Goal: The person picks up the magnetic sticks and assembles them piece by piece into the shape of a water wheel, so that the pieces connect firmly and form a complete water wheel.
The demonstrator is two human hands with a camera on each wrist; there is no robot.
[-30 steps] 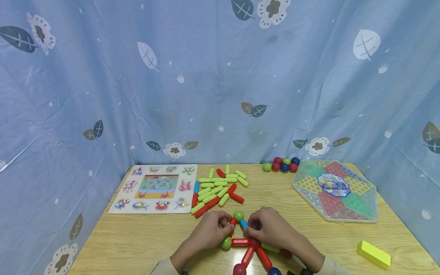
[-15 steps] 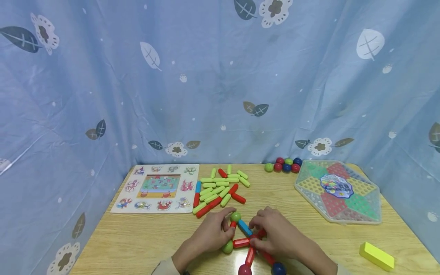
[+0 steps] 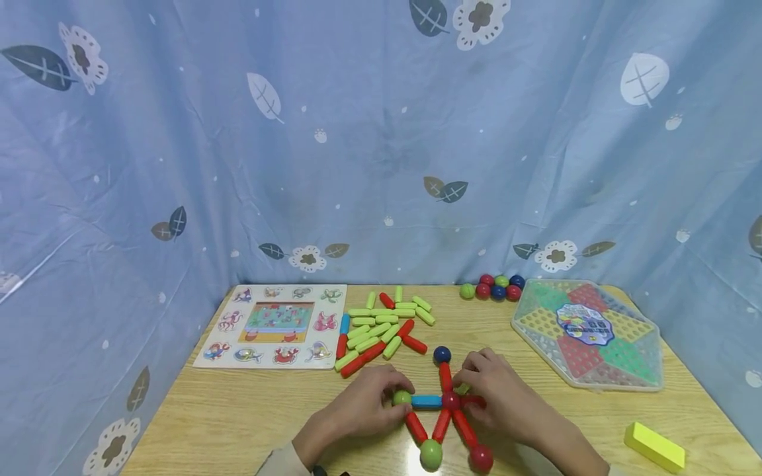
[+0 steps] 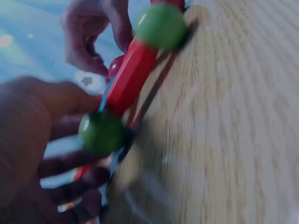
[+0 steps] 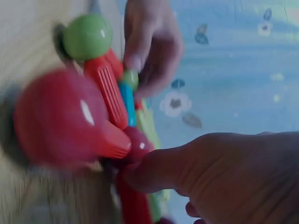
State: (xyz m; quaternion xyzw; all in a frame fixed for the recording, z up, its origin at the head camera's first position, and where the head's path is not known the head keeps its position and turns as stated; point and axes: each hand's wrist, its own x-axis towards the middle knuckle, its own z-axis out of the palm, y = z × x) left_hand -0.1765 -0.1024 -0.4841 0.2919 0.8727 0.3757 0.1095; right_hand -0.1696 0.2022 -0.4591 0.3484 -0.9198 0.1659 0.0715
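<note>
A star-shaped build of toy rods and balls lies on the table around a dark red hub ball (image 3: 451, 400). My left hand (image 3: 372, 403) pinches a green ball (image 3: 402, 398) at the outer end of a blue rod (image 3: 426, 401). Red rods join that ball and the hub to a second green ball (image 3: 431, 455) nearer me. My right hand (image 3: 503, 396) grips a red rod (image 5: 133, 198) beside the hub, its thumb pressed on it in the right wrist view. A blue ball (image 3: 442, 355) tops a red rod on the far side; a red ball (image 3: 481, 457) ends another.
Loose yellow-green rods (image 3: 363, 322) and several red ones lie behind the build. At the back sit spare balls (image 3: 498, 292). A sea-animal puzzle board (image 3: 205, 360) stands left, a hexagonal game box (image 3: 586, 324) right, a yellow block (image 3: 655, 447) front right.
The build has turned counterclockwise: the blue rod now points left and a blue ball stands at the far side. My left hand has shifted from a red rod to the green ball.
</note>
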